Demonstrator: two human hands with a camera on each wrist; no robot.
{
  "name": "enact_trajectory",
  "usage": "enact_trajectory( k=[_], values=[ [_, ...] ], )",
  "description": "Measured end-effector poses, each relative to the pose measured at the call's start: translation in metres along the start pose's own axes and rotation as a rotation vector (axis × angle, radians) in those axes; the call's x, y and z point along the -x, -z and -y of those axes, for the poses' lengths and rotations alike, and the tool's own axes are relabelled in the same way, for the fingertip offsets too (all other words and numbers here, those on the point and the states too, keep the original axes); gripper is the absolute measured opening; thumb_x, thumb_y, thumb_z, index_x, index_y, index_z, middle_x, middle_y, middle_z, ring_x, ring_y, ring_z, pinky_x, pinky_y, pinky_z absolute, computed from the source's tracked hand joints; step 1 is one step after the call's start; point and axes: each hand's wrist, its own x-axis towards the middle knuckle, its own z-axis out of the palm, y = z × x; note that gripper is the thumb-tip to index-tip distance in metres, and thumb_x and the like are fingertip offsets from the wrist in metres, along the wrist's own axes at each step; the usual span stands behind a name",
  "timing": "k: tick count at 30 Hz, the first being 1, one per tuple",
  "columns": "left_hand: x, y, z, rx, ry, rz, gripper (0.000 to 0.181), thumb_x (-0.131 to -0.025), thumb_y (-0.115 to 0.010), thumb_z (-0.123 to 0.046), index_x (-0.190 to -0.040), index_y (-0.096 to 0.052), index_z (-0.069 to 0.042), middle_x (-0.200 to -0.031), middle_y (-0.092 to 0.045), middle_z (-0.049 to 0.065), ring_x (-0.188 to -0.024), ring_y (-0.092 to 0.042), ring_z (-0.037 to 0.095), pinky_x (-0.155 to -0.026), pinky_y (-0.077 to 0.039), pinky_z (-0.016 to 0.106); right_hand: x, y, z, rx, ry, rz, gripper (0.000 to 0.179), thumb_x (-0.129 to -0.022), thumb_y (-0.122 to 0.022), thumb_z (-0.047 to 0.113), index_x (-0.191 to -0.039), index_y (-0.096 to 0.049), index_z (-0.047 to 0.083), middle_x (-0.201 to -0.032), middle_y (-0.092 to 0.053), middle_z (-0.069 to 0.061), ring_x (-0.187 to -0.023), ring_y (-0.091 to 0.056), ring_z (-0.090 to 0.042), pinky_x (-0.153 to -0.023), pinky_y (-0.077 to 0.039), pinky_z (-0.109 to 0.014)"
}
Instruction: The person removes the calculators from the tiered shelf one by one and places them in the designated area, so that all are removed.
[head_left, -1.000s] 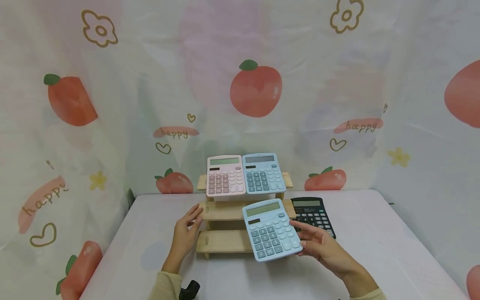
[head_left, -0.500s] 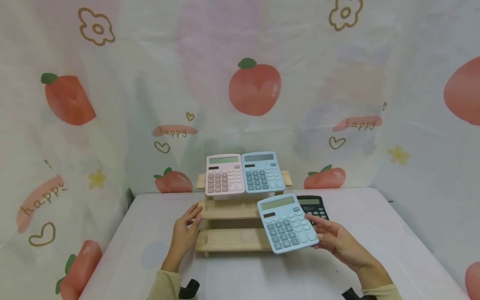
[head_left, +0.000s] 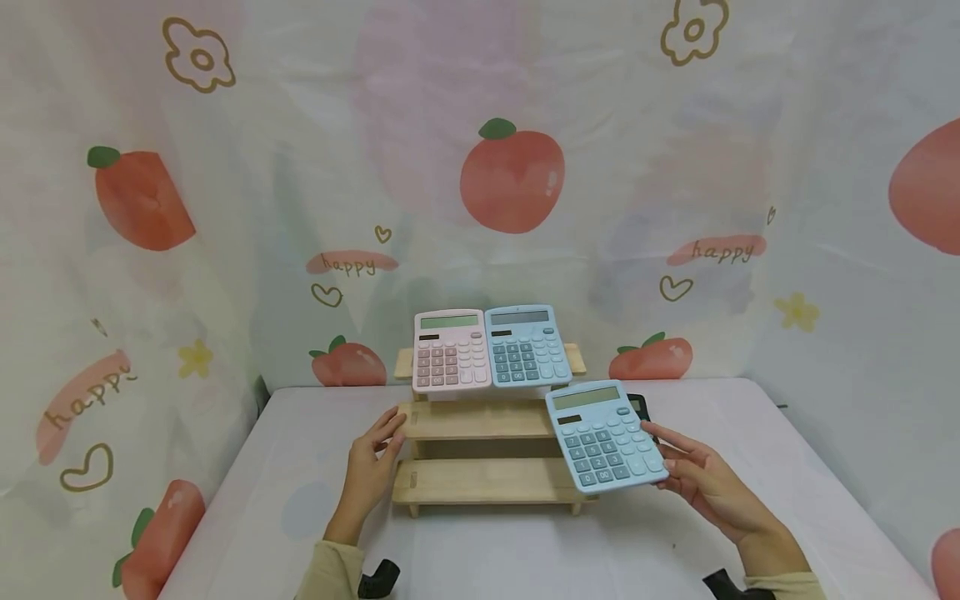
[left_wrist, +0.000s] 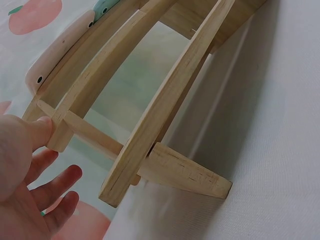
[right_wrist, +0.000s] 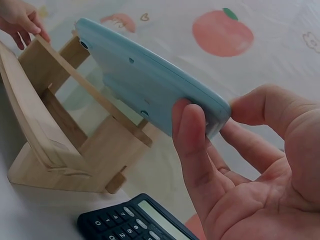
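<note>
My right hand point(head_left: 712, 479) pinches a light blue calculator point(head_left: 600, 433) by its right edge. In the right wrist view the calculator's back point(right_wrist: 135, 75) faces the camera, fingers under it and thumb at its edge. The calculator is tilted, held in front of the right end of a three-tier wooden stand point(head_left: 480, 421). My left hand point(head_left: 372, 458) grips the left end of the stand's middle tier, thumb and forefinger at the board's end point(left_wrist: 62, 137). On the top tier a pink calculator point(head_left: 452, 350) and another blue calculator point(head_left: 527, 346) lean side by side.
A black calculator point(right_wrist: 135, 220) lies on the white table point(head_left: 750, 483) right of the stand, mostly hidden behind the held one in the head view. A patterned cloth backdrop point(head_left: 615, 208) rises behind the table and along both sides.
My right hand has moved right with the blue calculator, from in front of the stand's two lower tiers to its right end, covering more of the black calculator. The left hand stays put.
</note>
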Motion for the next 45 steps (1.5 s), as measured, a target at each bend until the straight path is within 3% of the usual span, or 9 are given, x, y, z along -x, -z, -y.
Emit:
enact_trajectory(
  k=[11, 22, 31, 45],
  values=[
    [0.000, 0.001, -0.002, 0.010, 0.008, 0.006, 0.035, -0.100, -0.063, -0.014, -0.131, -0.067, 0.000, -0.145, -0.059, 0.017, -0.135, -0.056, 0.035, -0.085, -0.051, 0.026, 0.005, 0.010, 0.001, 0.002, 0.086, -0.053, 0.054, -0.107, -0.029, -0.005, -0.157, -0.037, 0.012, -0.142, -0.061, 0.007, -0.117, -0.067, -0.008, -0.092, -0.056, -0.024],
    [0.000, 0.000, -0.002, -0.029, 0.016, 0.007, 0.036, -0.100, -0.063, -0.015, -0.132, -0.066, 0.000, -0.146, -0.058, 0.018, -0.135, -0.055, 0.039, -0.086, -0.051, 0.026, 0.012, 0.019, 0.003, 0.013, 0.056, -0.198, 0.051, -0.107, -0.033, -0.001, -0.146, -0.053, 0.025, -0.133, -0.066, 0.012, -0.104, -0.069, -0.004, -0.083, -0.055, -0.020],
    [0.000, 0.000, -0.004, -0.035, 0.044, 0.022, 0.036, -0.100, -0.063, -0.016, -0.133, -0.066, -0.001, -0.147, -0.058, 0.017, -0.136, -0.055, 0.038, -0.088, -0.051, 0.030, 0.019, 0.030, 0.002, 0.007, 0.108, -0.232, 0.050, -0.107, -0.034, -0.004, -0.142, -0.057, 0.022, -0.129, -0.069, 0.009, -0.101, -0.070, -0.006, -0.084, -0.055, -0.020],
    [0.000, 0.001, -0.006, -0.027, 0.033, 0.019, 0.035, -0.100, -0.063, -0.015, -0.132, -0.066, 0.000, -0.146, -0.058, 0.018, -0.135, -0.055, 0.037, -0.088, -0.052, 0.032, 0.027, 0.044, 0.003, 0.040, 0.077, -0.452, 0.038, -0.107, -0.046, 0.005, -0.132, -0.065, 0.026, -0.120, -0.072, 0.014, -0.094, -0.069, -0.005, -0.079, -0.054, -0.018]
  ],
)
